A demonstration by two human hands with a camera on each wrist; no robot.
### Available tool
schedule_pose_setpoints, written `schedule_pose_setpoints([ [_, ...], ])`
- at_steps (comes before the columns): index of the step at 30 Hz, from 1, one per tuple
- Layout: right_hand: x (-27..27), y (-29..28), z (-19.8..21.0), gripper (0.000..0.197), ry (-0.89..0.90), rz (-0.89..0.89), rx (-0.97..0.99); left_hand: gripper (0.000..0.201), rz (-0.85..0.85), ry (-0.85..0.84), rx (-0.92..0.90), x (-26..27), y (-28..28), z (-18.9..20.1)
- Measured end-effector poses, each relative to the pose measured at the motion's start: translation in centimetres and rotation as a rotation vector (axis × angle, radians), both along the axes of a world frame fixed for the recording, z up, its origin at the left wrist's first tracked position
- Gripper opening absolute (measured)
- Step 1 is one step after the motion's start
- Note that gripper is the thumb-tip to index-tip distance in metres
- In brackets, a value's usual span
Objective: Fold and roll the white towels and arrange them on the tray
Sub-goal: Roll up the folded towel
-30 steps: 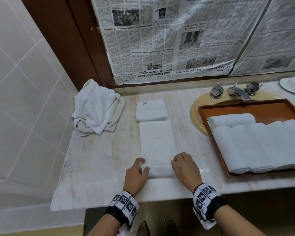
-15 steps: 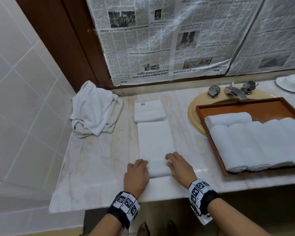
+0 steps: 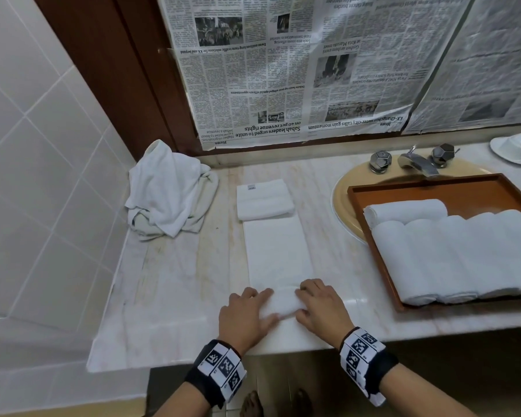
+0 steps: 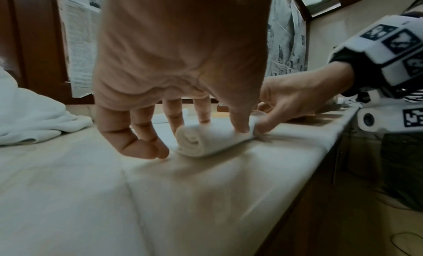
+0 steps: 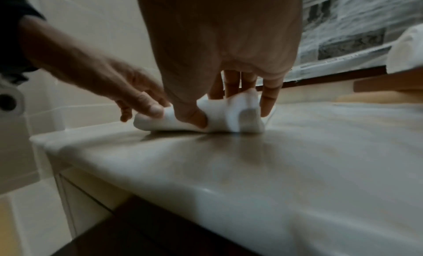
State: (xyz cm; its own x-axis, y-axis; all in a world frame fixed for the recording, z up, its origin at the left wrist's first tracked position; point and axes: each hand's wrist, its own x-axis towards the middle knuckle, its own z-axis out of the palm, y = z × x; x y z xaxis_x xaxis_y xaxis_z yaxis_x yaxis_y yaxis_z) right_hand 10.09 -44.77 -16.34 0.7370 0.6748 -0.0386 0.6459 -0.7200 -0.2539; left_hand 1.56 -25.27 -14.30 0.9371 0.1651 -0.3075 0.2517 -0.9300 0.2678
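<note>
A long white towel strip (image 3: 277,254) lies lengthwise on the marble counter (image 3: 169,296), its near end wound into a small roll (image 3: 283,305). My left hand (image 3: 247,311) grips the roll's left end, thumb on the near side and fingers over the far side. My right hand (image 3: 319,308) pinches the right end the same way. The left wrist view shows the roll's spiral end (image 4: 196,140); in the right wrist view the roll (image 5: 228,113) bulges under my thumb. The wooden tray (image 3: 433,188) at the right holds several rolled towels (image 3: 451,254).
A folded white towel (image 3: 263,200) lies just beyond the strip's far end. A crumpled towel pile (image 3: 169,191) sits at the back left by the tiled wall. The tray rests over the sink (image 3: 343,206), below the tap (image 3: 418,164). A white cup and saucer (image 3: 518,147) stand far right.
Both hands have slid inward from the strip's edges onto the roll and turned it a little further away from me; the roll is slightly thicker.
</note>
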Motion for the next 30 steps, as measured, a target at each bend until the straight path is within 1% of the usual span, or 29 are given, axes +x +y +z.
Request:
schedule_pose_setpoints([
  [2,0.2,0.3,0.0,0.04,0.082,-0.02,0.026,0.062,-0.007,-0.008,0.002,-0.3,-0.1,-0.3],
  [4,0.6,0.3,0.5,0.044,0.172,-0.028,0.015,0.057,0.004,-0.013,-0.064,-0.1,0.5,-0.8],
  [6,1.1,0.2,0.8,0.038,0.255,-0.038,0.053,0.057,0.06,0.028,-0.25,0.2,1.4,-1.1],
  [8,1.5,0.3,0.9,0.035,0.367,-0.048,0.126,0.066,0.101,0.041,-0.422,0.4,2.1,-1.1],
  [9,1.7,0.3,0.7,0.035,0.396,-0.065,0.168,0.064,0.125,0.018,-0.478,0.4,2.3,-1.0],
  [10,1.9,0.2,0.6,0.032,0.415,-0.098,0.219,0.055,0.174,-0.022,-0.52,0.4,2.4,-1.1],
  [11,2.0,0.2,0.6,0.029,0.431,-0.143,0.282,0.045,0.258,-0.07,-0.557,0.3,2.4,-1.1],
  [12,2.0,0.2,0.6,0.026,0.436,-0.187,0.348,0.038,0.348,-0.114,-0.582,0.3,2.3,-1.1],
  [13,2.0,0.2,0.5,0.025,0.426,-0.223,0.391,0.036,0.423,-0.149,-0.595,0.2,2.1,-1.1],
  [15,1.6,0.5,0.3,0.024,0.357,-0.256,0.394,0.035,0.498,-0.196,-0.57,0.2,1.5,-1.1],
  [18,1.0,0.9,-0.3,0.027,0.249,-0.243,0.316,0.031,0.548,-0.226,-0.498,0.6,0.4,-0.9],
  [21,1.0,0.1,-0.7,0.049,0.264,-0.168,0.317,0.03,0.558,-0.229,-0.419,1.2,0.3,-0.9],
  [22,1.1,-0.3,-1.0,0.054,0.259,-0.141,0.32,0.031,0.571,-0.224,-0.402,1.3,0.6,-1.1],
  [25,0.9,-0.9,-1.1,0.056,0.203,-0.085,0.299,0.032,0.63,-0.239,-0.429,1.6,1.1,-1.5],
  [26,0.8,-0.9,-1.2,0.059,0.192,-0.095,0.296,0.029,0.618,-0.278,-0.432,1.6,1.0,-1.7],
  [28,0.7,-0.7,-1.4,0.06,0.198,-0.14,0.315,0.024,0.515,-0.371,-0.362,1.4,0.4,-1.8],
  [30,0.8,-0.3,-1.6,0.041,0.207,-0.204,0.349,0.026,0.388,-0.401,-0.273,0.9,-0.3,-2.0],
])
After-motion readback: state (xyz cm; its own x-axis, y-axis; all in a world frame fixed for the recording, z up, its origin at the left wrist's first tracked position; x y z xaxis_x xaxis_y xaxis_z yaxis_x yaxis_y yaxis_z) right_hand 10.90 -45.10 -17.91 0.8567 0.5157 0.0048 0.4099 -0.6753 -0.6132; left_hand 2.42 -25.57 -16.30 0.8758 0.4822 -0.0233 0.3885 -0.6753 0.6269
